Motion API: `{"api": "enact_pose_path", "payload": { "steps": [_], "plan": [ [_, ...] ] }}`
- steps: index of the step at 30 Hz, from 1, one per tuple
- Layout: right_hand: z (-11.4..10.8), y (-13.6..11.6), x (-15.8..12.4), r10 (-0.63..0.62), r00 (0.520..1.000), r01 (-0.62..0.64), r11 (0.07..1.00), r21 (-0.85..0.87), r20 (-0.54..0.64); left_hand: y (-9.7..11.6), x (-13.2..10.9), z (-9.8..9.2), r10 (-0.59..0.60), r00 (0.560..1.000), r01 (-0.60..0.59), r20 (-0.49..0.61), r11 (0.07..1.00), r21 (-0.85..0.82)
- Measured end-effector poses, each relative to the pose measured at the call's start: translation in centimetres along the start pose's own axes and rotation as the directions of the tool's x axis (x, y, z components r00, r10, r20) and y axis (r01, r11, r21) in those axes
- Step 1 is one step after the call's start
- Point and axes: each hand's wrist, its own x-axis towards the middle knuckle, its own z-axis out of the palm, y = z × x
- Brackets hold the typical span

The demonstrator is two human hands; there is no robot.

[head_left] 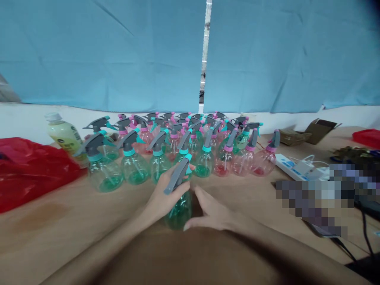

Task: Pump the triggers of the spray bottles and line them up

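Note:
A green spray bottle [179, 213] with a grey and turquoise trigger head stands upright on the wooden table in front of me. My left hand [164, 192] is closed around its neck, just under the spray head. At the bottle's right side is my right hand [214, 212], thumb and fingers spread apart. Its thumb tip is close to the bottle's lower body; whether it touches, I cannot tell. Just beyond stands a front row of spray bottles, among them a green one [135, 172] on the left and a pink one [263, 161] at the right end.
Several more spray bottles crowd behind the front row. On the left lie a red plastic bag [35, 174] and a leaning drink bottle [63, 134]. To the right are a power strip [292, 166], an open cardboard box [319, 132] and cables. A blue sheet [118, 59] covers the wall.

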Motion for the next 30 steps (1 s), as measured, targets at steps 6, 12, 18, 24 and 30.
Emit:
{"api": "enact_pose_path", "payload": {
  "steps": [6,12,18,24,30],
  "plan": [
    [-1.3,3.9,-0.8,0.049,0.998,-0.056,0.985,-0.163,-0.043,0.6,-0.1,-0.4,0.011,1.0,-0.01,-0.018,0.999,0.034],
    [-1.1,4.4,-0.3,0.041,0.995,-0.062,0.97,-0.237,-0.09,0.5,0.1,-0.5,0.056,0.996,-0.045,-0.066,0.987,0.157],
    [-0.8,4.4,-0.4,0.058,0.993,-0.083,0.963,-0.255,-0.101,0.5,0.2,-0.8,0.041,0.999,-0.042,0.008,0.986,0.16],
    [-0.8,4.4,-0.3,0.066,0.993,-0.091,0.958,-0.271,-0.101,0.4,0.2,-0.8,0.029,0.999,-0.032,0.022,0.987,0.156],
    [-0.5,4.5,-0.3,0.059,0.992,-0.091,0.949,-0.3,-0.116,0.0,0.3,-0.6,-0.028,0.999,0.029,-0.033,0.999,0.02]
  ]
}}
